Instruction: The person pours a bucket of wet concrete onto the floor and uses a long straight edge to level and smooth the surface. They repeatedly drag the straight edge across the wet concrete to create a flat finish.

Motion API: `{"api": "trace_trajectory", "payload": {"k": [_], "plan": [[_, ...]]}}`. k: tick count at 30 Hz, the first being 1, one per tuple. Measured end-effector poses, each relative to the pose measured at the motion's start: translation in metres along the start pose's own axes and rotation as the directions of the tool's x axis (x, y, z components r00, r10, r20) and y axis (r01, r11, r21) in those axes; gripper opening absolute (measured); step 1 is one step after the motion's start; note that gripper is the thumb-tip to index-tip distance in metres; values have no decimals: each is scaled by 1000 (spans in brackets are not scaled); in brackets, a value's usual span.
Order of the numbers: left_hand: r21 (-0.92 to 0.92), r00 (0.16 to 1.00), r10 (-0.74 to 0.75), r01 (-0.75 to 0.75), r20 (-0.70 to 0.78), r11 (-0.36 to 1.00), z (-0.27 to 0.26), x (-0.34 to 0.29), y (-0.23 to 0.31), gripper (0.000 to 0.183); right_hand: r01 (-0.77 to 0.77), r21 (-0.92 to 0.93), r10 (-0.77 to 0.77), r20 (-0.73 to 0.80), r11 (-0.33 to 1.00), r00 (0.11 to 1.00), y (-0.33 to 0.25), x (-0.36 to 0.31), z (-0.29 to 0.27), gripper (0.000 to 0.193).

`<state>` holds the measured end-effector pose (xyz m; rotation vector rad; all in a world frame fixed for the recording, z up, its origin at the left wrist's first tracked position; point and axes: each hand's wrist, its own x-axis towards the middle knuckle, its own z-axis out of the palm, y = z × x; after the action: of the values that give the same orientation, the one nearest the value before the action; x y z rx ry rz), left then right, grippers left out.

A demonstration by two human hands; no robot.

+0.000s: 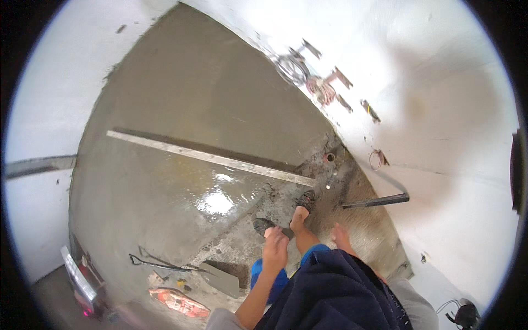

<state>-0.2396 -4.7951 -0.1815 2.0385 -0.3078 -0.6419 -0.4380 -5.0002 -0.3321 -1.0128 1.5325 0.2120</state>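
Observation:
My left hand (275, 251) hangs in front of my left leg with nothing in it, its fingers loosely bent and apart. To the right of my legs is my right hand (341, 237), also empty, fingers forward and slightly blurred. Neither hand touches a tool. Ahead of my feet a long, pale straightedge (214, 158) lies across the smooth, wet grey screed (181, 93). A shovel (221, 279) with a dark handle lies on the floor at my left. The nearest thing to my right hand is a dark angled bar (377, 201) by the right wall.
A torn orange-red bag (179, 302) lies beside the shovel. An open pipe end (329, 158) rises from rough floor near the right wall. Coiled cables (320, 89) hang from that wall. A silvery, boxy object (80, 278) stands at the lower left. My shoes (264, 225) are on rough concrete.

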Motion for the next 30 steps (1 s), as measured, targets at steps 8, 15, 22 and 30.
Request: {"api": "trace_trajectory", "payload": {"k": [8, 15, 22, 30], "plan": [[510, 984, -174, 132, 34, 850, -125, -118, -38, 39, 736, 207, -625, 698, 644, 351, -229, -356, 97, 44], [-502, 236, -909, 772, -344, 390, -223, -403, -200, 44, 926, -219, -328, 889, 308, 320, -212, -337, 68, 27], [-948, 122, -941, -96, -315, 304, -177, -423, -18, 31, 977, -199, -135, 969, 75, 208, -255, -352, 169, 20], [-866, -139, -975, -449, -174, 219, -33, -471, -22, 30, 1000, 2, 86, 996, 15, -3, -219, -394, 294, 15]]}}
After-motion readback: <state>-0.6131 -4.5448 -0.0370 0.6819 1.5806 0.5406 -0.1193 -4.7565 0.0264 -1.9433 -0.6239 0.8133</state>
